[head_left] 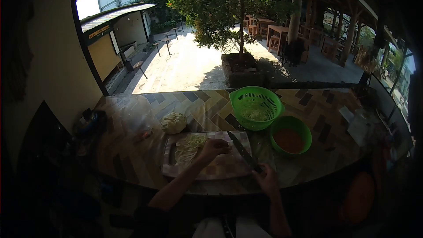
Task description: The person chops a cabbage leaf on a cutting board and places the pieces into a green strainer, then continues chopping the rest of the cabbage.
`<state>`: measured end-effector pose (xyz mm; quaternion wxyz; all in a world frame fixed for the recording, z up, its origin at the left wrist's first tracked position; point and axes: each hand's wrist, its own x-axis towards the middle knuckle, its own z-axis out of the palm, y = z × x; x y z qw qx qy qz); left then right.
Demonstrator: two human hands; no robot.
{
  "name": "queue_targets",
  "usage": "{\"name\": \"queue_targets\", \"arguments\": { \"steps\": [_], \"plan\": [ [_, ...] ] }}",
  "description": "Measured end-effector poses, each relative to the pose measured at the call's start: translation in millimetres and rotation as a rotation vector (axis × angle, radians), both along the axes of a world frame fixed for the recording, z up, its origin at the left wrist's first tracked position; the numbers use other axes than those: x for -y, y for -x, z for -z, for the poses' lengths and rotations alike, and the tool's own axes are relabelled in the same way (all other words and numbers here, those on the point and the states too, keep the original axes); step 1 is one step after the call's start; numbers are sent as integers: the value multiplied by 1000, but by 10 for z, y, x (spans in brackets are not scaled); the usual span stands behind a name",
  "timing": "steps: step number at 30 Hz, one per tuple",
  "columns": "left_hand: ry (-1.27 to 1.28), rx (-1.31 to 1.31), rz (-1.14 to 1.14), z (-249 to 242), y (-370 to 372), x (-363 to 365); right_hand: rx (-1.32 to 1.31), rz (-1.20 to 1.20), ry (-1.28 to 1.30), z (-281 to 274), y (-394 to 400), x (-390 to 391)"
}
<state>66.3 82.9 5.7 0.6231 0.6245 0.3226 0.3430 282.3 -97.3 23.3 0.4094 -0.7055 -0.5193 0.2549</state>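
My right hand [266,179] is closed around the handle of a knife [241,149], whose dark blade slants up and left over the right part of the cutting board [211,174]. Just left of the blade, my left hand [215,148] has its fingers pinched together, with a small whitish piece at the fingertips; its kind is too small to tell. Beside and partly behind that hand, shredded cabbage [189,146] lies heaped on the board. A cut cabbage head [173,123] rests on the table behind the board's left end.
A green colander [238,105] with pale shreds inside stands behind the board to the right. Next to it is a green bowl [308,140] with orange-brown contents. Clear plastic [134,112] lies at the left. The patterned table [207,105] ends at a far edge above a sunlit yard.
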Motion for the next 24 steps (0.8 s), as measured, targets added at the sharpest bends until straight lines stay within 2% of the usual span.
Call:
{"name": "queue_targets", "arguments": {
  "steps": [3,6,12,15,17,20,24],
  "plan": [
    [-410,-184,-173,73,-10,115,-3,6,3,28,-26,-10],
    [-748,-469,-53,90,145,180,-25,-1,-54,73,-52,-19],
    [-1229,-661,135,22,127,272,4,-21,-41,89,-9,-36],
    [-1123,-486,34,91,113,265,-38,-50,-38,120,4,-51],
    [-964,-495,-18,-170,83,363,-58,-60,18,15,25,-34],
    [-874,-521,-141,-194,83,368,67,-12,-66,256,-30,-69],
    [-746,-506,-166,-26,144,286,213,56,-11,56,16,14]
  ]
}}
